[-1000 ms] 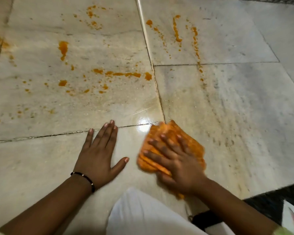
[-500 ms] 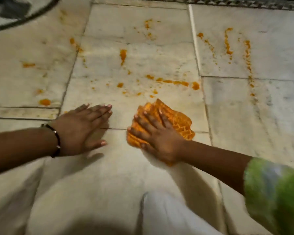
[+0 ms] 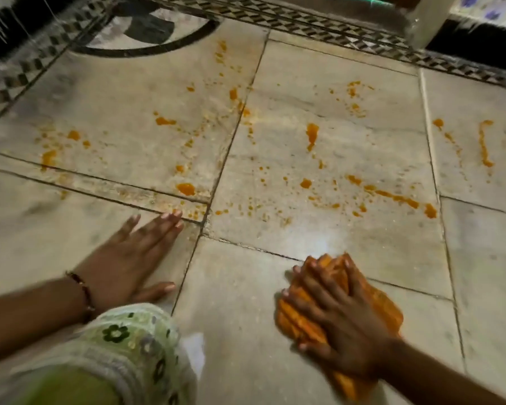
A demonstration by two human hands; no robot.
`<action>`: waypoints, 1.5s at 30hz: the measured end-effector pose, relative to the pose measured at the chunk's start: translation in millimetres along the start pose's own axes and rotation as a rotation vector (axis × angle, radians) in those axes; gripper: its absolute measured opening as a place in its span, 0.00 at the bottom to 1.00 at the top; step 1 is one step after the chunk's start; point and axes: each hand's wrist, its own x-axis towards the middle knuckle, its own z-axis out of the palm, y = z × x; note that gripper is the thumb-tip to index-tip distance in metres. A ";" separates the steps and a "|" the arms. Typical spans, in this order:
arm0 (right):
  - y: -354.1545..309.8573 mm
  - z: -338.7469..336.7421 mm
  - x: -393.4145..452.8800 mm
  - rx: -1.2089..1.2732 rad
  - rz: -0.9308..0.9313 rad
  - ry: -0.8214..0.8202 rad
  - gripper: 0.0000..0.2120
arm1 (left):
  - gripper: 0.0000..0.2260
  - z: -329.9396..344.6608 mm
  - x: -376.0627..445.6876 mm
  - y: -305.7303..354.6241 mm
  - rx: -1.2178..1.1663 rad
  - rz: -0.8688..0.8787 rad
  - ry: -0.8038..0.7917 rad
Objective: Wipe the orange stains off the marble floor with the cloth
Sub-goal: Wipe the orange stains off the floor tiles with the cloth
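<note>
Pale marble floor (image 3: pixel 246 331) fills the view, cut by dark grout lines and edged at twelve o'clock by a patterned mosaic border (image 3: pixel 319 23). Low at about five o'clock lies the cloth (image 3: pixel 386 311), orange and bunched flat on a slab that looks clean, with the right hand (image 3: pixel 336 311) pressed palm-down on top of it, fingers spread across the folds rather than clenched around them. From there the orange stains (image 3: pixel 392 197) lie outward: a broken streak just beyond the cloth toward one o'clock, a drip (image 3: pixel 311 135) near twelve, long trails (image 3: pixel 484 144) at two o'clock, and scattered blobs (image 3: pixel 186 188) running off to ten o'clock. At eight o'clock the left hand (image 3: pixel 129 258) rests flat and open on bare marble, holding nothing, well apart from the right hand and apparently bracing the body; a patterned sleeve or hem (image 3: pixel 129 346) sits below it. Most of the mess looks untouched, so the job seems early. To wipe well, I would keep the palm weight even over the cloth, push outward into the nearest streak, draw the residue back toward clean floor rather than smearing it sideways, and refold to a fresher face once it loads up. Grout seams likely trap residue and need firmer passes.
</note>
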 end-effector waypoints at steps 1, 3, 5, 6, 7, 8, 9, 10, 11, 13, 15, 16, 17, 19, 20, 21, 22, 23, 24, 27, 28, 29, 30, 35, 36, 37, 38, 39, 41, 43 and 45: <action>-22.2 -1.1 13.5 0.031 -0.003 0.014 0.35 | 0.39 8.2 3.3 15.7 -0.073 -0.084 -0.020; -56.7 -4.2 51.6 0.073 0.027 0.022 0.34 | 0.41 24.8 10.7 34.2 -0.191 -0.159 -0.013; -65.9 -12.5 95.1 0.117 0.088 0.066 0.33 | 0.42 35.1 17.3 40.3 -0.212 -0.146 0.016; -59.5 -16.4 119.6 0.140 0.127 0.081 0.32 | 0.43 39.2 20.1 37.0 -0.201 -0.132 0.023; -47.6 -19.5 142.8 0.150 0.163 0.090 0.31 | 0.43 39.8 22.5 31.4 -0.190 -0.107 0.018; -30.2 -21.0 163.3 0.150 0.201 0.079 0.31 | 0.44 42.9 24.3 26.0 -0.184 -0.088 0.025; -9.0 -22.0 175.8 0.141 0.256 0.066 0.30 | 0.45 44.3 26.1 24.0 -0.195 -0.080 0.033; 13.4 -21.8 181.1 0.129 0.330 0.064 0.30 | 0.46 45.7 26.4 24.2 -0.200 -0.079 0.051; 33.6 -22.1 180.7 0.128 0.414 0.063 0.30 | 0.46 46.1 26.1 24.9 -0.227 -0.091 0.057; 56.8 -19.1 160.8 0.170 0.583 0.070 0.30 | 0.47 46.1 24.8 26.8 -0.242 -0.105 0.086; 50.6 -15.1 125.8 0.206 0.702 0.075 0.31 | 0.47 47.3 25.3 25.8 -0.224 -0.099 0.090; 36.5 -12.6 108.9 0.213 0.738 0.067 0.31 | 0.48 48.3 25.4 26.5 -0.215 -0.096 0.099; 16.2 -9.0 95.2 0.216 0.767 0.053 0.32 | 0.48 47.9 25.4 27.6 -0.220 -0.092 0.086; -30.3 -6.6 87.5 0.188 0.751 0.055 0.32 | 0.47 46.9 25.4 28.6 -0.238 -0.082 0.069; -51.1 -7.5 96.1 0.185 0.697 0.077 0.31 | 0.47 46.5 25.6 28.0 -0.245 -0.082 0.073; -68.0 -10.0 110.6 0.192 0.617 0.099 0.30 | 0.47 45.4 25.6 27.6 -0.251 -0.084 0.080; -78.9 -13.2 130.0 0.200 0.510 0.107 0.30 | 0.46 44.8 24.6 27.2 -0.260 -0.096 0.098; -83.6 -18.3 152.1 0.208 0.399 0.109 0.29 | 0.46 43.3 22.3 27.1 -0.271 -0.120 0.116; -80.8 -23.7 175.4 0.206 0.308 0.113 0.28 | 0.46 42.0 18.8 25.9 -0.284 -0.151 0.128; -38.4 -37.1 231.1 0.164 0.215 0.099 0.27 | 0.47 40.0 1.1 14.4 -0.260 -0.246 0.132; -19.9 -38.2 239.0 0.165 0.257 0.077 0.27 | 0.47 40.0 -8.1 7.0 -0.240 -0.272 0.121; -1.8 -37.3 239.2 0.177 0.326 0.065 0.28 | 0.48 40.8 -17.3 -1.1 -0.226 -0.301 0.100; 13.0 -34.2 232.0 0.187 0.403 0.068 0.28 | 0.48 41.9 -25.7 -9.7 -0.216 -0.330 0.076; -9.7 -23.8 147.3 0.184 0.559 0.038 0.30 | 0.48 45.0 -45.1 -39.2 -0.186 -0.389 -0.042; -32.0 -22.8 139.7 0.194 0.522 0.029 0.30 | 0.48 45.5 -44.4 -40.6 -0.188 -0.388 -0.046; -55.2 -23.8 138.3 0.208 0.455 0.028 0.29 | 0.47 46.1 -43.1 -41.6 -0.191 -0.384 -0.045; -77.9 -24.7 144.3 0.212 0.361 0.038 0.28 | 0.47 46.6 -43.1 -42.6 -0.197 -0.385 -0.040; -97.3 -26.0 154.7 0.189 0.254 0.064 0.27 | 0.47 47.7 -43.4 -42.7 -0.198 -0.388 -0.030; -118.9 -32.1 189.7 0.136 0.056 0.108 0.28 | 0.47 51.4 -45.0 -42.4 -0.193 -0.391 -0.014; -113.8 -41.9 233.0 0.135 -0.049 0.095 0.28 | 0.48 54.6 -45.5 -42.9 -0.191 -0.392 0.003; -86.7 -50.3 266.7 0.158 0.006 0.071 0.28 | 0.48 56.1 -45.7 -43.7 -0.203 -0.389 0.016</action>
